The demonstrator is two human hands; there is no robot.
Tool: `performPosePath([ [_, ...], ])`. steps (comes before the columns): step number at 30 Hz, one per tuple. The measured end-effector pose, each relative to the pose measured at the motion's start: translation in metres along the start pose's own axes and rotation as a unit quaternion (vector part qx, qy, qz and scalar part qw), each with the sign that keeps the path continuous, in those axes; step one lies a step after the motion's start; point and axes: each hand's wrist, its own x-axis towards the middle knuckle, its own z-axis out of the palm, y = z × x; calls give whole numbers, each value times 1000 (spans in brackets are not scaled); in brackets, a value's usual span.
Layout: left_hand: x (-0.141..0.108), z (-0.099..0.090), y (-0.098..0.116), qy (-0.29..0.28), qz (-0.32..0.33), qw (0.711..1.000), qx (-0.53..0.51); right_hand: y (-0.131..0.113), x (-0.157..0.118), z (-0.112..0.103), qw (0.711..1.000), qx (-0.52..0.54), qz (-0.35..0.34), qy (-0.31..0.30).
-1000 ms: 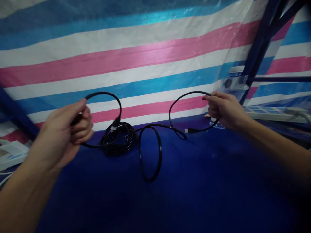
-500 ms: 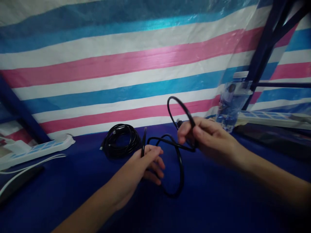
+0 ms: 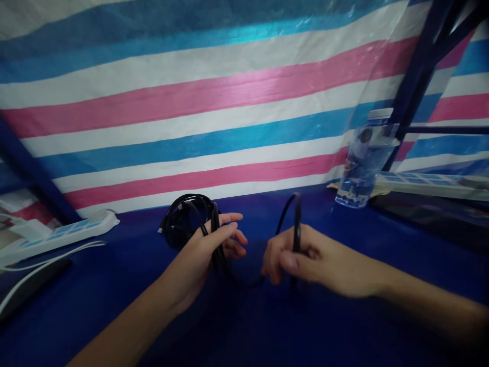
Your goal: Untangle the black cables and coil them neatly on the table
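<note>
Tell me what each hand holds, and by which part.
Both hold a black cable: the left hand by loops between thumb and fingers, the right hand by a curved length; its ends cannot be made out.

Your bare left forearm (image 3: 148,303) is slanting up and inward over the flat dark-blue table (image 3: 130,250), its wrist running almost straight into the hand. Your left hand (image 3: 208,244) is sitting nearer the table's back edge than the other, thumb side up, its thumb lying toward the index finger in a loose grip. The index finger is stretching out to the right, while the lower fingers are spreading and bending gently. Your bare right forearm (image 3: 412,293) is angling inward from the table's right side. Your right hand (image 3: 300,257) is facing the left one without touching it, its thumb pointing left and its fingers curling into a pinch.
</note>
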Motion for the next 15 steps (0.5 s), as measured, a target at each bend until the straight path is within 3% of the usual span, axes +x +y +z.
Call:
performPosePath([
  [3, 0, -7, 8, 4, -12, 993, 120, 12, 8, -13, 992, 40, 71, 94],
  [5, -2, -11, 15, -10, -35, 988, 147, 22, 12, -19, 984, 83, 87, 132],
  [7, -4, -12, 19, -45, -50, 990, 124, 29, 14, -21, 985, 87, 95, 114],
  [9, -4, -11, 17, -84, -51, 991, 88, 33, 14, -19, 992, 71, 88, 53],
  [12, -1, -4, 4, -114, -18, 992, 40, 29, 12, -8, 993, 104, 52, -13],
  [15, -1, 10, -11, -83, 51, 992, 74, 21, 15, 9, 984, 164, 52, 46],
])
